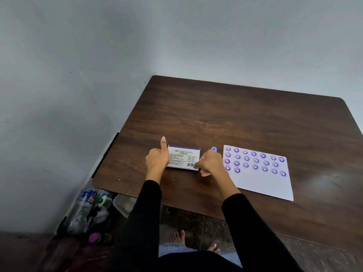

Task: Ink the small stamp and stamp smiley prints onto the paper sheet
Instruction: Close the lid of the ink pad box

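Flanking rectangular, seemingly cardboard stamp pad box: hands.

Plain pale grey wall fills upper frame, faint scuffs, light even. Dark wood-grain table, rounded corners, occupies centre right. Dark speckled stone floor at bottom centre. Clutter of plastic bottles and white container at lower left, under table edge.
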A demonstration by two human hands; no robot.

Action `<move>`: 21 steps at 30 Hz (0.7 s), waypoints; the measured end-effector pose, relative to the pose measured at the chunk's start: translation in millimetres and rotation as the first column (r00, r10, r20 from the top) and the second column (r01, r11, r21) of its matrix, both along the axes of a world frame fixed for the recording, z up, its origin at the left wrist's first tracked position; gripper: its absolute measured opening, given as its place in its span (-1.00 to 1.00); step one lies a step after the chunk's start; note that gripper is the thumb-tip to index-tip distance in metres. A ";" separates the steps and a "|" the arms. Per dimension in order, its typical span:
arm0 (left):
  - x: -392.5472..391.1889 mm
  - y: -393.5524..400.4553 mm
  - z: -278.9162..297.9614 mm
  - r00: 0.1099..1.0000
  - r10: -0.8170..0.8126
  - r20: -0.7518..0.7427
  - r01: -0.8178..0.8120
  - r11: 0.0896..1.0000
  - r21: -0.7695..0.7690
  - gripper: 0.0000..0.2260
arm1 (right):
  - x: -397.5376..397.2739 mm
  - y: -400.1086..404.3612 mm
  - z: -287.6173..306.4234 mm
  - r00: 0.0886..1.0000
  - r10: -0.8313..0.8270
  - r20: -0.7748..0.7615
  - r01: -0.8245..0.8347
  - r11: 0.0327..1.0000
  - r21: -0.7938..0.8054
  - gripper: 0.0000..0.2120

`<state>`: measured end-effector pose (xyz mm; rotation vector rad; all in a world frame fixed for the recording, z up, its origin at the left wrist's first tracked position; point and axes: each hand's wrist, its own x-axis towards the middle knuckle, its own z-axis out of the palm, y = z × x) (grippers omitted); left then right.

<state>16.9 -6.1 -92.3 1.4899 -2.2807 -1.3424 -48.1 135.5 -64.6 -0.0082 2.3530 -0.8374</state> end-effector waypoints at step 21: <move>-22.4 6.0 1.8 0.995 -0.067 0.072 0.068 0.998 -0.009 -0.44 | -33.3 22.9 5.3 0.949 -0.033 -0.313 0.092 0.980 0.177 -0.59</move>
